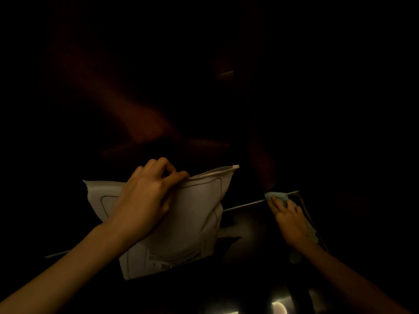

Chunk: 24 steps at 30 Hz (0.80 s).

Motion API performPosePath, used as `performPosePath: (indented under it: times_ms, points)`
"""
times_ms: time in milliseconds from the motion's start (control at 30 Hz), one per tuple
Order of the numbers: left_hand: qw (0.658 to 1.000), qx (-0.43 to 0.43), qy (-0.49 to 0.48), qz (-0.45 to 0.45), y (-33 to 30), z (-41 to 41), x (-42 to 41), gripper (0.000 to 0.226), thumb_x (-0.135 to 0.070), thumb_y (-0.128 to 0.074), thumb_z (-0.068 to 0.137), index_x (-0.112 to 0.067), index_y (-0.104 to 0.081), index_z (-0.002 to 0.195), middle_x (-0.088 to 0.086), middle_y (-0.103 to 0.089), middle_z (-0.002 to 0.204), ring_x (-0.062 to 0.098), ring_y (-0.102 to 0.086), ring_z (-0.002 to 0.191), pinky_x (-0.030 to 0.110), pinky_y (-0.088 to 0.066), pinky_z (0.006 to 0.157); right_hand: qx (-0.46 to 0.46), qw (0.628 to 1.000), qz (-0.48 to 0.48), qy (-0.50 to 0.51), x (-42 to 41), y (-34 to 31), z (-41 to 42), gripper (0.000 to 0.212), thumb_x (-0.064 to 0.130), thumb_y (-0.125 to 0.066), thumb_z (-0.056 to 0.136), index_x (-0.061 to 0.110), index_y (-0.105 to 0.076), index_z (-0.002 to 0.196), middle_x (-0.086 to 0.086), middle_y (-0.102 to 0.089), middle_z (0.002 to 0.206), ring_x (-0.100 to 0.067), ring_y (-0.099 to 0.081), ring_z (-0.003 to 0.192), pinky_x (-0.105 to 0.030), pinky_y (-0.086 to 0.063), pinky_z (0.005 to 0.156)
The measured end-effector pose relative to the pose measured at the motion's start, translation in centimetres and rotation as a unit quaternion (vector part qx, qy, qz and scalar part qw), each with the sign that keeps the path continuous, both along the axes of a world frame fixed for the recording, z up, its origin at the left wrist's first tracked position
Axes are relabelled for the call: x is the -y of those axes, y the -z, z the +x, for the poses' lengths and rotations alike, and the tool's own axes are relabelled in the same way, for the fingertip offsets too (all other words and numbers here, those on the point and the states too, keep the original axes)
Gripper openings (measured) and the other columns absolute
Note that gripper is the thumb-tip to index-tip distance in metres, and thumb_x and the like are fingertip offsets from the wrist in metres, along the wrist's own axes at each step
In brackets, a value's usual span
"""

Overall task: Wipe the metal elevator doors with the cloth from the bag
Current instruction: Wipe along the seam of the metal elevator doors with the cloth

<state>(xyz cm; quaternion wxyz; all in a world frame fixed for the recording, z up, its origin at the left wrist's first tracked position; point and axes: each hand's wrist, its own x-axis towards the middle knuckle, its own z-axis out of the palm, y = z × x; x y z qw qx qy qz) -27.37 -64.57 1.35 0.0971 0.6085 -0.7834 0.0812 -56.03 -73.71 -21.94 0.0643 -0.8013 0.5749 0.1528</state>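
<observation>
- Darkness fills nearly everything ahead of me; only a dim, brownish sheen hints at a surface higher up, and I cannot make out what it is.
- Low in view lies a dark, reflective metal panel (pixel 249 225) with a thin bright edge running across it. I judge this to be part of the elevator doors, though the gloom keeps me from being sure.
- At the bottom, a small bright reflection (pixel 277 307) glints off polished metal.
- My left hand (pixel 147 196) holds a pale zip-top bag (pixel 192 223) up in front of me, fingers curled over its top edge and pinching it near the seal. The bag's white slider (pixel 235 166) sits at the far right end of the opening.
- I seem to hold the bag aloft simply to keep it out of the way, so it stays off the metal while my other hand works.
- My right hand (pixel 289 219) lies flat, fingers extended, pressing a light green cloth (pixel 277 196) against the metal panel near its bright edge.
- Cloth peeks out beyond my fingertips and trails below my wrist, so my palm covers its middle; a flat hand spreads pressure evenly for wiping.
- With the cloth already out of the bag and on the metal, I judge that wiping is underway and much of the surface probably remains.
</observation>
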Motion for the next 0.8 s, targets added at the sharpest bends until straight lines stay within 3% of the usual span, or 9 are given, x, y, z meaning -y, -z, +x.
performPosePath:
  times_ms: [167,333,433,600,733,800]
  points:
    - [0.999,0.012,0.039,-0.009,0.7,-2.9,1.6,0.036,-0.006,-0.06,0.075,-0.013,-0.068,0.11,0.006,-0.056,0.089,0.022,-0.048,0.074,0.031,-0.037,0.054,0.064,0.992,-0.003,0.106,0.4,-0.4,-2.3,0.072,0.013,-0.046,0.092,0.017,-0.002,0.15,-0.001,0.002,0.158,-0.035,-0.02,0.135,-0.04,-0.027,0.108]
    - [0.999,-0.006,0.041,-0.019,2.2,-4.1,2.2,0.034,-0.014,-0.051,0.078,-0.013,-0.068,0.109,0.005,-0.055,0.088,0.02,-0.043,0.075,0.03,-0.033,0.054,0.191,0.95,0.007,0.247,-0.3,-0.2,-1.3,0.079,0.011,-0.05,0.089,0.015,0.001,0.149,-0.008,0.004,0.157,-0.035,-0.024,0.13,-0.04,-0.032,0.105]
    - [0.999,-0.01,0.042,-0.022,2.7,-5.1,2.9,0.038,-0.018,-0.042,0.08,-0.014,-0.067,0.108,0.004,-0.055,0.087,0.017,-0.039,0.075,0.028,-0.029,0.056,0.305,0.901,-0.005,0.31,0.1,0.2,0.2,0.079,-0.005,-0.046,0.084,0.015,-0.006,0.149,-0.007,-0.001,0.157,-0.035,-0.021,0.131,-0.039,-0.029,0.109]
    - [0.998,-0.001,0.041,-0.047,3.2,-5.6,2.9,0.037,-0.005,-0.07,0.072,-0.011,-0.069,0.108,0.005,-0.056,0.088,0.02,-0.042,0.074,0.028,-0.028,0.056,0.485,0.776,-0.087,0.393,-0.6,-0.5,3.3,0.083,-0.026,-0.036,0.074,0.01,-0.016,0.146,-0.012,-0.013,0.155,-0.033,-0.02,0.136,-0.034,-0.019,0.115]
    - [0.998,-0.021,0.032,-0.049,3.5,-4.8,2.7,0.036,-0.011,-0.059,0.073,-0.012,-0.068,0.109,0.004,-0.056,0.09,0.019,-0.043,0.075,0.027,-0.031,0.055,0.556,0.725,-0.211,0.347,-1.2,-2.2,5.3,0.082,-0.026,-0.035,0.08,0.021,-0.009,0.143,-0.002,-0.009,0.153,-0.017,-0.013,0.138,-0.03,-0.013,0.112]
    - [0.998,-0.027,0.025,-0.043,4.3,-4.8,2.6,0.033,-0.006,-0.065,0.076,-0.011,-0.068,0.108,0.005,-0.057,0.091,0.02,-0.046,0.074,0.027,-0.032,0.055,0.568,0.716,-0.231,0.335,-1.0,-1.8,5.5,0.079,-0.024,-0.035,0.083,0.022,-0.011,0.143,0.007,-0.005,0.149,-0.014,-0.01,0.138,-0.031,-0.012,0.113]
